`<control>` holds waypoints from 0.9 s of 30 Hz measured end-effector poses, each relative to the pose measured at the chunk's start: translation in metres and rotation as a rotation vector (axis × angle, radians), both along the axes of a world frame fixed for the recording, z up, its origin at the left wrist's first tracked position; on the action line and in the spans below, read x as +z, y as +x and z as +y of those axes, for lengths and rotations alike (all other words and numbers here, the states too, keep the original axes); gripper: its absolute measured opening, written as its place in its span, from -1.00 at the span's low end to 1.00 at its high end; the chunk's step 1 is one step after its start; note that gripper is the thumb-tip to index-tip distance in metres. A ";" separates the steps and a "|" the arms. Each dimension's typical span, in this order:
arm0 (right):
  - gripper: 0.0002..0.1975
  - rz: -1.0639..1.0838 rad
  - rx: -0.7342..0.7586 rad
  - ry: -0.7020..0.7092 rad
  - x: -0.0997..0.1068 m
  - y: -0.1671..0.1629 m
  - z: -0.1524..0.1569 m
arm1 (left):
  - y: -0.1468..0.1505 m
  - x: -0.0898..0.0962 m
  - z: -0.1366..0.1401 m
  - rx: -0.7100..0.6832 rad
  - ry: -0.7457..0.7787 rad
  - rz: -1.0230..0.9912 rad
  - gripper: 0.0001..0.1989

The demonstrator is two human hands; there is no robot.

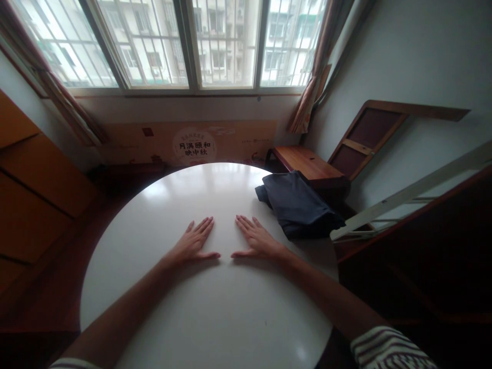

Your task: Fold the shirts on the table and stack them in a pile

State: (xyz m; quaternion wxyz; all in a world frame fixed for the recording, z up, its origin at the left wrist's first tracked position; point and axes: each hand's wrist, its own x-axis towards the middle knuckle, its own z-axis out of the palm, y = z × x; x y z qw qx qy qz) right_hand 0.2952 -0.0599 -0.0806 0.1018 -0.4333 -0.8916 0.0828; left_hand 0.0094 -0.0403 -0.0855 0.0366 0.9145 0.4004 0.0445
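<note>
Both my hands lie flat, palms down, on a white round table (161,307). My left hand (195,242) has its fingers stretched out and its thumb pointing inward; nothing is in it. Facing it across a narrow gap, my right hand (255,242) is spread the same way and also holds nothing. A folded dark garment (302,205) rests at the table's right edge, apart from my right hand, which is the nearer of the two. What kind of garment it is, I cannot tell.
Behind the table's far right edge stands a small wooden table (307,163). A pale ladder-like frame (407,197) slants up on the right, close to the garment. An orange-brown cabinet (33,200) is at the left. Barred windows (223,46) and curtains (305,107) are at the back.
</note>
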 end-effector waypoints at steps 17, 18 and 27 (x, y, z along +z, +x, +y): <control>0.19 -0.011 -0.009 0.008 0.002 -0.002 -0.001 | 0.001 0.002 -0.001 0.002 -0.019 -0.001 0.07; 0.19 -0.012 -0.008 0.010 0.002 -0.002 -0.001 | 0.002 0.002 -0.001 0.005 -0.025 0.001 0.07; 0.17 -0.013 -0.006 0.022 0.001 -0.001 0.000 | 0.000 -0.001 0.001 0.003 -0.024 0.002 0.08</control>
